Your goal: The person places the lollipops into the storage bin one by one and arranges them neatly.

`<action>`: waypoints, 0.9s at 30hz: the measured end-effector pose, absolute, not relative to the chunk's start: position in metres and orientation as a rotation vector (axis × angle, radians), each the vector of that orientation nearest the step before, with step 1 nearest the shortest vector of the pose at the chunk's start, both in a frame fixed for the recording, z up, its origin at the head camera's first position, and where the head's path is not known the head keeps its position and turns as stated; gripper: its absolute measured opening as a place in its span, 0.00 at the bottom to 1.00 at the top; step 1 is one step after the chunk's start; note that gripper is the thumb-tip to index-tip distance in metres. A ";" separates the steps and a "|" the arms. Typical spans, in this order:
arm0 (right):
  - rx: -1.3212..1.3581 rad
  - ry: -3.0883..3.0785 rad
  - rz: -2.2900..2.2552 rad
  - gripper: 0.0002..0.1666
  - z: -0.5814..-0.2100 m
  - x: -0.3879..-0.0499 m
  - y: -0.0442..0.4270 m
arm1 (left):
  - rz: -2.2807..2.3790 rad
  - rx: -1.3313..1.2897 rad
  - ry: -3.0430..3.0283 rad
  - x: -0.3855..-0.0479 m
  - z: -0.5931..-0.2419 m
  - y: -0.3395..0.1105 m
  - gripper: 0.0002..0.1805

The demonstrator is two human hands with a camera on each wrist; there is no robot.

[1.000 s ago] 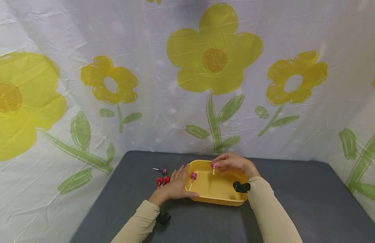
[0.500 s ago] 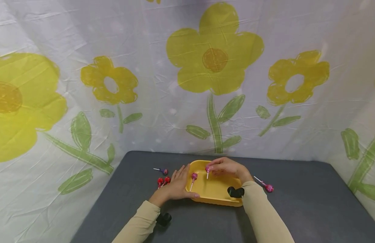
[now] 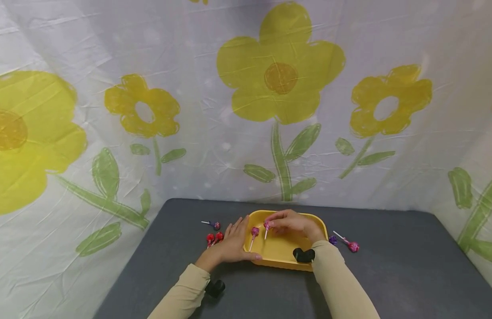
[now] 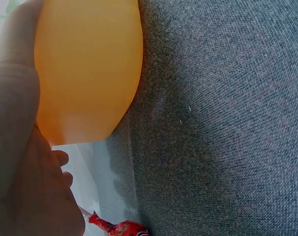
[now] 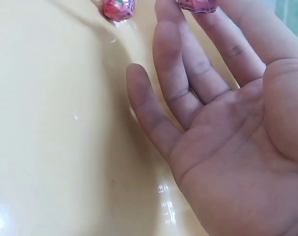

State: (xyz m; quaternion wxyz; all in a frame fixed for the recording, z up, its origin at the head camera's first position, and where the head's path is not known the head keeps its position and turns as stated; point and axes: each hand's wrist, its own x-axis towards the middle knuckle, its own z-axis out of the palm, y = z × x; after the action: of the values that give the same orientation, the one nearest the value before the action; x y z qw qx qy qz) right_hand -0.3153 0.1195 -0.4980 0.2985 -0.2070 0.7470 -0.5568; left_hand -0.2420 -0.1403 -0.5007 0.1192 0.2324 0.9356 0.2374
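A yellow tray [image 3: 277, 250] stands on the dark table. My left hand [image 3: 228, 246] rests along its left side, fingers straight on the outer wall and thumb at the front rim; the left wrist view shows the hand [image 4: 38, 182] against the tray's wall [image 4: 90, 69]. Inside the tray at the left lies a pink lollipop [image 3: 254, 232]. Just right of it, my right hand [image 3: 291, 223] pinches a second pink lollipop [image 3: 266, 226] by its head, stick hanging down. In the right wrist view, the held lollipop [image 5: 198, 5] is partly cut off above the hand [image 5: 227, 113].
Left of the tray lie a dark blue lollipop [image 3: 216, 225] and red lollipops [image 3: 210, 238], partly behind my left hand. Right of the tray lie a purple lollipop [image 3: 332, 240] and a pink one [image 3: 353, 246]. A flower-printed cloth [image 3: 206, 133] hangs behind the table.
My right hand has moved left and slightly down inside the tray with the pink lollipop, uncovering the lollipops right of the tray. The left hand has stayed at the tray's side.
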 end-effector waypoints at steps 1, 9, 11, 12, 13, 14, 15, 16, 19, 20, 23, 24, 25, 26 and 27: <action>-0.539 1.988 -1.477 0.21 -0.498 -0.314 0.119 | 0.694 0.681 2.736 -0.242 -0.501 -0.140 0.73; -0.527 2.051 -1.448 0.20 -0.500 -0.310 0.112 | 0.721 0.685 2.736 -0.242 -0.501 -0.139 0.72; -0.545 2.067 -1.445 0.20 -0.502 -0.311 0.111 | 0.720 0.686 2.737 -0.241 -0.501 -0.138 0.73; -0.548 2.071 -1.442 0.20 -0.503 -0.312 0.110 | 0.713 0.685 2.740 -0.241 -0.501 -0.138 0.73; -0.560 2.078 -1.438 0.20 -0.505 -0.313 0.110 | 0.706 0.684 2.742 -0.241 -0.501 -0.139 0.73; -0.569 2.090 -1.430 0.19 -0.507 -0.314 0.109 | 0.706 0.685 2.743 -0.241 -0.502 -0.139 0.73; -0.578 2.103 -1.419 0.19 -0.509 -0.315 0.109 | 0.705 0.684 2.743 -0.241 -0.502 -0.139 0.73; -0.591 2.115 -1.411 0.19 -0.510 -0.316 0.108 | 0.704 0.683 2.742 -0.241 -0.502 -0.139 0.73; -0.625 2.162 -1.383 0.18 -0.512 -0.317 0.106 | 0.719 0.693 2.742 -0.242 -0.503 -0.139 0.73; -0.631 2.177 -1.374 0.18 -0.512 -0.317 0.106 | 0.722 0.696 2.745 -0.242 -0.503 -0.139 0.73; -0.642 2.223 -1.336 0.17 -0.510 -0.316 0.103 | 0.700 0.694 2.748 -0.243 -0.503 -0.139 0.73; -0.645 2.234 -1.327 0.17 -0.510 -0.315 0.102 | 0.700 0.693 2.747 -0.243 -0.503 -0.139 0.73; -0.631 2.241 -1.320 0.17 -0.510 -0.315 0.101 | 0.698 0.696 2.748 -0.244 -0.503 -0.139 0.73; -0.630 2.249 -1.312 0.17 -0.509 -0.315 0.101 | 0.703 0.698 2.746 -0.244 -0.503 -0.138 0.73; -0.629 2.260 -1.306 0.16 -0.509 -0.314 0.100 | 0.708 0.696 2.742 -0.244 -0.503 -0.138 0.73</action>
State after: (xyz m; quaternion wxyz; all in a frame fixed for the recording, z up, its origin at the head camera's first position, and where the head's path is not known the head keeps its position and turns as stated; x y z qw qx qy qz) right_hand -0.3142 0.0998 -0.5090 0.2265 -0.2283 0.8199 -0.4737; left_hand -0.2437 -0.1380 -0.5025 0.1122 0.2372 0.9343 0.2413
